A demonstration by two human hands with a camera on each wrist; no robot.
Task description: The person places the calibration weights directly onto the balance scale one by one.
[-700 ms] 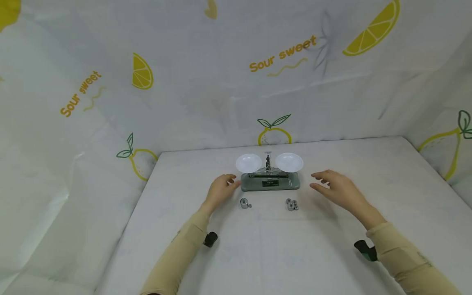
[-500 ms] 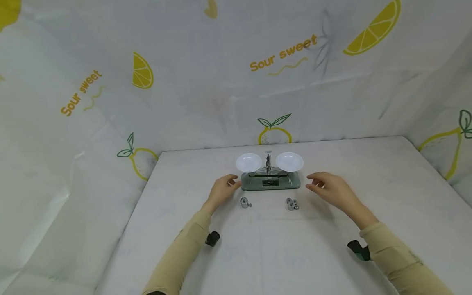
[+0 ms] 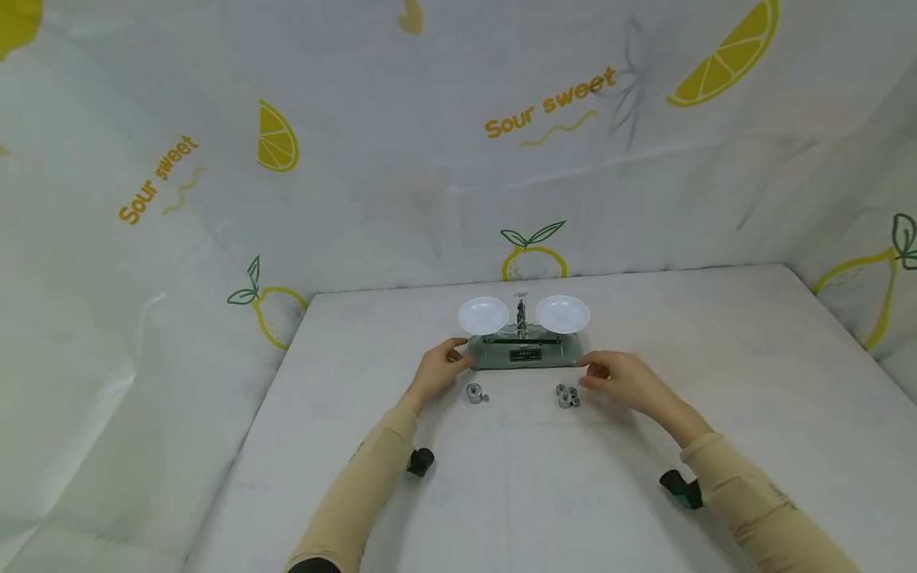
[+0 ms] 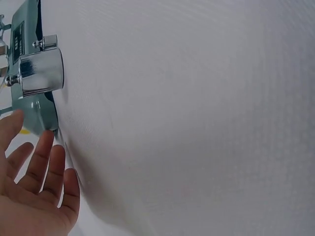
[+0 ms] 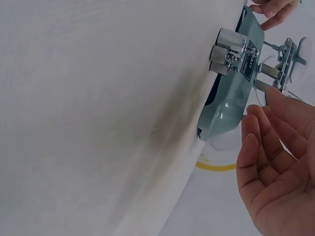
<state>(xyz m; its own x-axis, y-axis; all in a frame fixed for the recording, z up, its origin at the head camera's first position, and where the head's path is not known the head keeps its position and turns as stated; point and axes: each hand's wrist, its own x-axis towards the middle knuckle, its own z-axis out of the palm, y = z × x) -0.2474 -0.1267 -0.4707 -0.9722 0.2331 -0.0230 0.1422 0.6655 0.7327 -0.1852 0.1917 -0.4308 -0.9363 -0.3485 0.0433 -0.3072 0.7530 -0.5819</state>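
A balance scale (image 3: 494,357) with a grey-green base stands towards the back of the table, two white pans (image 3: 483,316) raised on top. At its left end is my left hand (image 3: 437,371), fingers loosely spread beside the base and holding nothing; contact is hard to make out. My right hand (image 3: 625,382), fingers slightly bent, is by the base's right front corner, and its grasp is free of any object. In front of the base sit a large metal weight (image 3: 474,394) with a tiny weight (image 3: 485,398) on the left, and a cluster of several metal weights (image 3: 566,398) on the right.
The white-covered table (image 3: 501,493) ends at a lemon-printed cloth backdrop (image 3: 401,191) behind the scale. Black wrist-worn devices (image 3: 421,461) project below both beige sleeves (image 3: 738,477).
My right hand has moved left and nearer to me, reaching the scale's right corner. My left hand has edged slightly right, up to the base. The scale and weights have stayed put.
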